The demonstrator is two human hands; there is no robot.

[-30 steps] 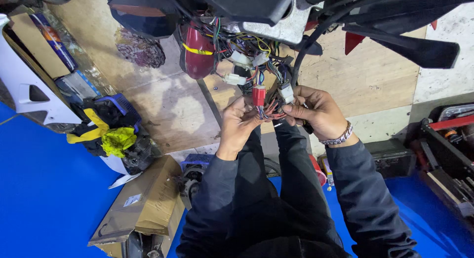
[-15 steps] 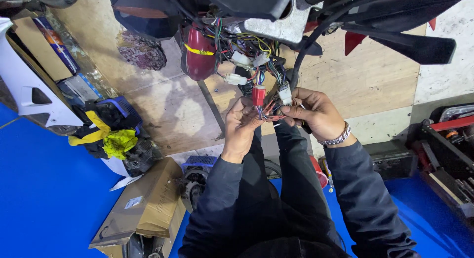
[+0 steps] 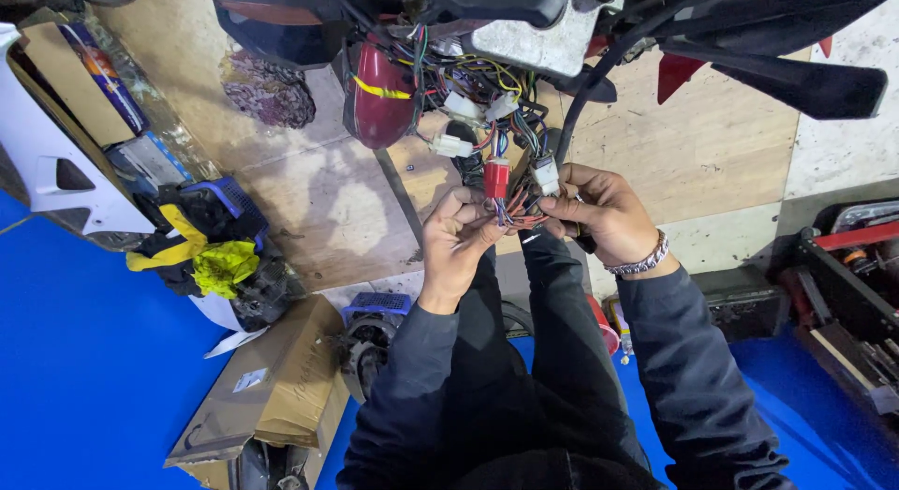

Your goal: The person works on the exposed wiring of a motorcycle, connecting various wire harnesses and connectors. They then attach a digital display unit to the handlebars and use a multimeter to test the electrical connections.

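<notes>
Red plastic marks the centre of the grip: a red connector [image 3: 495,179] stands just above the fingertips, its thin coloured wires [image 3: 510,214] running down into both hands. The left hand [image 3: 456,245] is curled with thumb and fingers pinched on the wire bundle just under that connector; the right hand [image 3: 604,214], a bracelet at its wrist, is closed around the same bundle from the other side, with a white connector [image 3: 547,175] just above its fingers. Both plugs hang from the tangled wiring harness [image 3: 487,96] under the dark body of a motorcycle [image 3: 524,12], beside a dark red lamp housing [image 3: 382,92].

The likely trouble is in the thin leads — a hard tug near the plug could pull a wire out of its terminal, and with so many like-coloured wires crowded together the wrong pair could easily be matched.

Further out, toward the left edge of the wooden floor [image 3: 318,209], a blue crate [image 3: 225,200] holds black and yellow cloths [image 3: 201,260]. A cardboard box [image 3: 272,392] lies closed near the lower edge on the blue mat [image 3: 84,378]; its contents are hidden. At the right edge an open toolbox [image 3: 847,293] shows parts too small to tell.
</notes>
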